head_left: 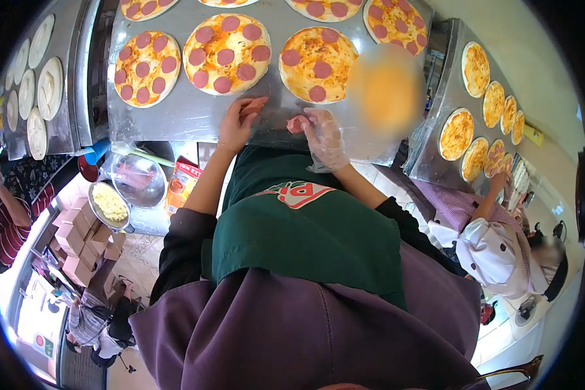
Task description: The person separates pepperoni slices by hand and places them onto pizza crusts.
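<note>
My left hand (235,130), bare, is closed around sausage slices (253,106) near the front edge of the metal table (169,123). To its right, my right hand (326,135) wears a clear plastic glove and pinches a pink sausage slice (296,124). Above my right hand lies a pizza (318,68) with a few sausage slices on its sauce and cheese; a blurred patch covers its right side. Another pizza (226,55), above my left hand, carries several slices spread out, as does the pizza (147,68) at the left.
More pizzas (396,25) line the table's far side. On the left stand a metal bowl (136,179), a pan of grated cheese (109,203) and stacked boxes (77,237). A side table (455,97) holds sauced pizzas beside a co-worker (494,250); plain dough rounds (49,88) lie left.
</note>
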Tool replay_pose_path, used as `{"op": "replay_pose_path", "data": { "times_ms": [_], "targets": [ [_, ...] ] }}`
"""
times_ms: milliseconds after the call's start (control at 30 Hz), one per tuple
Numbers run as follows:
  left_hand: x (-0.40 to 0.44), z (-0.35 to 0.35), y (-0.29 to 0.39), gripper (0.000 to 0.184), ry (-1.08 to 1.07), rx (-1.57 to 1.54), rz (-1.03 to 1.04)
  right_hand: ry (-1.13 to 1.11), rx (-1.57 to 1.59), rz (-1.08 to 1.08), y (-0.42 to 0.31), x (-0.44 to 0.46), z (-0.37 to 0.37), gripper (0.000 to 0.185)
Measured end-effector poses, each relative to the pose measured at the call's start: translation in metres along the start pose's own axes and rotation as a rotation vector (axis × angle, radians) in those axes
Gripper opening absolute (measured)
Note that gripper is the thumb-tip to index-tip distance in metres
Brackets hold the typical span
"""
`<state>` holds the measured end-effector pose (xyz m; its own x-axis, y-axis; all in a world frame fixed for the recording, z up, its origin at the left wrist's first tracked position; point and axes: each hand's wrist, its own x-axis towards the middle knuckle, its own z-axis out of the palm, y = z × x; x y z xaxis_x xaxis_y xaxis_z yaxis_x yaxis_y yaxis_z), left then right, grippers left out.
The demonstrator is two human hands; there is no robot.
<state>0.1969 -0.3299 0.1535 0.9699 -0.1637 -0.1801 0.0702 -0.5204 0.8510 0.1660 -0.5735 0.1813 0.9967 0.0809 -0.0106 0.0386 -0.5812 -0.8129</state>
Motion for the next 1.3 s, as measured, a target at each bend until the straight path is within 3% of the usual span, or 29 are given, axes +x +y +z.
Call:
{"op": "replay_pose_path", "data": {
  "times_ms": [67, 100, 167, 300, 400, 533, 733, 800, 933, 1033, 1100, 1167, 1233, 1300],
  "targets": [
    [-0.003, -0.001, 0.003, 0.027, -0.153, -0.734, -0.245, -0.055, 0.144, 0.031, -0.018, 0.011, -0.004, 0.034],
    [-0.003, -0.005, 0.011, 0.027, -0.159, -0.733, -0.241, -0.114, 0.29, 0.061, -0.026, 0.016, -0.005, 0.037],
    [-0.001, -0.011, 0.026, 0.027, -0.331, -1.078, -0.248, -0.172, 0.422, 0.152, -0.036, 0.026, -0.005, 0.037],
    [0.002, -0.007, 0.049, 0.032, -0.296, -1.134, -0.366, -0.368, 0.638, 0.337, -0.038, 0.039, -0.012, 0.032],
    [0.007, -0.004, 0.057, 0.033, -0.351, -1.173, -0.355, -0.333, 0.834, 0.485, -0.04, 0.04, -0.022, 0.028],
    [0.016, -0.002, 0.073, 0.035, -0.414, -1.288, -0.389, -0.316, 0.909, 0.459, -0.043, 0.039, -0.038, 0.03],
    [0.02, 0.017, 0.073, 0.043, -0.418, -1.25, -0.394, -0.244, 0.754, 0.411, -0.032, 0.04, -0.049, 0.031],
    [0.021, 0.019, 0.073, 0.042, -0.432, -1.237, -0.358, -0.256, 0.993, 0.554, -0.032, 0.039, -0.051, 0.031],
    [0.023, 0.02, 0.077, 0.039, -0.431, -1.237, -0.331, -0.294, 1.149, 0.569, -0.03, 0.039, -0.055, 0.03],
    [0.024, 0.023, 0.085, 0.038, -0.408, -1.224, -0.323, -0.227, 1.048, 0.466, -0.031, 0.038, -0.058, 0.026],
    [0.027, 0.028, 0.094, 0.038, -0.382, -1.199, -0.31, -0.161, 0.668, 0.325, -0.027, 0.04, -0.059, 0.024],
    [0.028, 0.033, 0.104, 0.039, -0.271, -1.164, -0.315, -0.13, 0.643, 0.286, -0.033, 0.039, -0.063, 0.021],
    [0.031, 0.038, 0.095, 0.041, -0.296, -1.212, -0.335, -0.101, 0.619, 0.243, -0.041, 0.045, -0.07, 0.018],
    [0.034, 0.04, 0.097, 0.043, -0.327, -1.263, -0.355, -0.117, 0.221, -0.202, -0.046, 0.051, -0.078, 0.016]
  ]
}}
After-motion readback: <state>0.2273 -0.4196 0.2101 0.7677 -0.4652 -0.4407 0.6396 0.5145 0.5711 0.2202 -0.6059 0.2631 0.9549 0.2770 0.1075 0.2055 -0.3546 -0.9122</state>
